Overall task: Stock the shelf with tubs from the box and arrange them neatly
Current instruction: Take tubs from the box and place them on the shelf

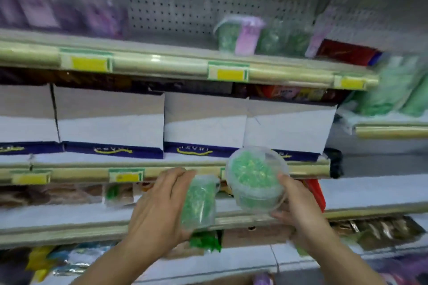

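Note:
My left hand (pixel 159 206) grips a clear tub of green pieces (pixel 199 201) held on its side, in front of the lower shelves. My right hand (pixel 298 213) holds a second clear tub of green pieces (pixel 256 180), tilted with its lid toward me. Both tubs are in the air, close together. On the top shelf (pixel 162 59) stand other tubs with green contents and a purple label (pixel 238 34), right of centre. The box is not in view.
White cartons with blue bands (pixel 111 122) fill the second shelf. Purple packets (pixel 69 14) stand at the top left, a red pack (pixel 342 52) at the top right. Green bags (pixel 393 90) hang on the right. Yellow price tags line the shelf edges.

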The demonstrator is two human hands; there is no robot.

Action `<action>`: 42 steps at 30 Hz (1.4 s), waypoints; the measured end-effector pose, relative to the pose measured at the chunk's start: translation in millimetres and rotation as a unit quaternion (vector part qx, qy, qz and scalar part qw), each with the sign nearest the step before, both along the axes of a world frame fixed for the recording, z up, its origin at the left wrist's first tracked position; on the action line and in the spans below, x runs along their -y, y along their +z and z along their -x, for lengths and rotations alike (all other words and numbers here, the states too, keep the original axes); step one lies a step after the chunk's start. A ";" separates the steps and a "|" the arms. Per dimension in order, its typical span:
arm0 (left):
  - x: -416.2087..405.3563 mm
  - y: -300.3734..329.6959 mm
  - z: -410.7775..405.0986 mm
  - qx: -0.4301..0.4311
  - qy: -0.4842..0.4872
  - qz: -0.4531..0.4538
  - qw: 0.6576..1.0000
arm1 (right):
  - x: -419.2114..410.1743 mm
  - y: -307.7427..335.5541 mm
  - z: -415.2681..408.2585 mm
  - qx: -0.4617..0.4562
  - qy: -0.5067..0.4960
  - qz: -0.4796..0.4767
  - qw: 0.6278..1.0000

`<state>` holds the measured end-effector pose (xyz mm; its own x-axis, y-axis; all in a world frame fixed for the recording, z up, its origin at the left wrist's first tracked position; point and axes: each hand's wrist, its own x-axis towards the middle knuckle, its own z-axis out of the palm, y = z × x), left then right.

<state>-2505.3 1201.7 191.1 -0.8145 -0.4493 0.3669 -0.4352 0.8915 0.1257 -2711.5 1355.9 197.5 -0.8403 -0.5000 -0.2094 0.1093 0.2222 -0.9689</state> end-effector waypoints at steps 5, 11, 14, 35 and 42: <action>4.4 82.7 -1.6 -0.049 -0.015 0.052 0.997 | 2.1 83.1 -3.8 -0.055 0.014 0.042 0.998; 12.1 155.7 5.0 -0.095 -0.022 0.128 0.987 | 11.1 160.5 13.1 -0.070 0.021 0.100 0.992; 15.7 180.5 13.3 -0.116 -0.017 0.154 0.981 | 21.3 188.2 31.3 -0.058 0.015 0.131 0.990; 89.7 240.0 119.3 -0.143 0.062 0.206 0.966 | 104.4 221.8 144.2 0.012 0.064 0.118 0.991; 109.0 256.1 126.5 -0.159 0.041 0.210 0.964 | 98.0 217.4 138.7 -0.377 -0.053 -0.047 0.924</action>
<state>-2631.8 1092.6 447.1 -0.5986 -0.2641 0.7562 -0.5052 0.8571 -0.1007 -2850.1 1257.9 414.9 -0.8085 -0.4155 0.4168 -0.5621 0.3355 -0.7559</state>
